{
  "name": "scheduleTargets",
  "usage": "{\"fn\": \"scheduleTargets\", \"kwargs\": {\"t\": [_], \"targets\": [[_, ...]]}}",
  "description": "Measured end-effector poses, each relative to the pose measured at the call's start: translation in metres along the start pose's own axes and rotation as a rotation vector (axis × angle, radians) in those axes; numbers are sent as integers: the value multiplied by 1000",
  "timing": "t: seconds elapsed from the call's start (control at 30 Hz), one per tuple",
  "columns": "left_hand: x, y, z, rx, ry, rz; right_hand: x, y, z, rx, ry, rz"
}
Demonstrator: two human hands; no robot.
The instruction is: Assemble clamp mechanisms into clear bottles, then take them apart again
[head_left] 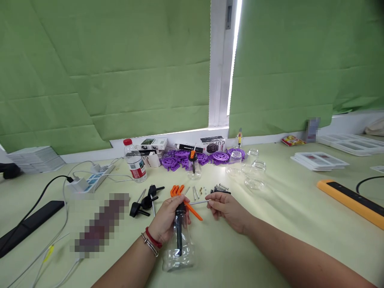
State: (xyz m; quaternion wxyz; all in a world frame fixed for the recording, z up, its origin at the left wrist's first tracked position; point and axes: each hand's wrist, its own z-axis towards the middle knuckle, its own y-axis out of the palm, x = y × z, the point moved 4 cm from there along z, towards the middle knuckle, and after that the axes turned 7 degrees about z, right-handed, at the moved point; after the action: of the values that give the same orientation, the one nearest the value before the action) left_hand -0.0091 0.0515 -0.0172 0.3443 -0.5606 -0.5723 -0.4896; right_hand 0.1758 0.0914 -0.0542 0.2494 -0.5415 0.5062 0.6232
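My left hand (171, 214) is closed around the neck of a clear spray bottle (179, 260) with a black head. A black tube runs down inside the bottle, and an orange lever (195, 212) sticks out from the head to the right. Between the fingertips of my right hand (228, 210) is a thin metal rod (200, 202), pointing left to the bottle's head; my left fingers hide whether it enters there. Just beyond my hands lie orange levers (177, 190), two metal rods (195, 193), tiny brass-coloured pieces (201, 191) and springs (221, 187) by small black parts.
Black spray heads (144, 202) lie left of my hands. A water bottle (135, 162), purple plastic parts (171, 161), a finished-looking sprayer (193, 166) and clear bottles (253, 180) stand farther back. At left are a power strip (100, 180) and cables; an orange-black bar (351, 200) lies right.
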Motion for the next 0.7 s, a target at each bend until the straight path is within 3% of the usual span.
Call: {"fn": "scheduleTargets", "kwargs": {"t": [0.1,0.27,0.43,0.6,0.7], "targets": [[0,-1,1,10,-14,-6,4,-2,2,11,47,-17],[0,-1,2,17,-13,-6,2,-3,3,84,-35,-12],[0,-2,3,16,-3,-6,5,-2,5,63,23,-14],[-2,-5,5,2,-25,-31,-3,0,5,70,-126,-129],[-7,-10,7,-28,-142,-121,-16,2,0,65,-283,-296]]}}
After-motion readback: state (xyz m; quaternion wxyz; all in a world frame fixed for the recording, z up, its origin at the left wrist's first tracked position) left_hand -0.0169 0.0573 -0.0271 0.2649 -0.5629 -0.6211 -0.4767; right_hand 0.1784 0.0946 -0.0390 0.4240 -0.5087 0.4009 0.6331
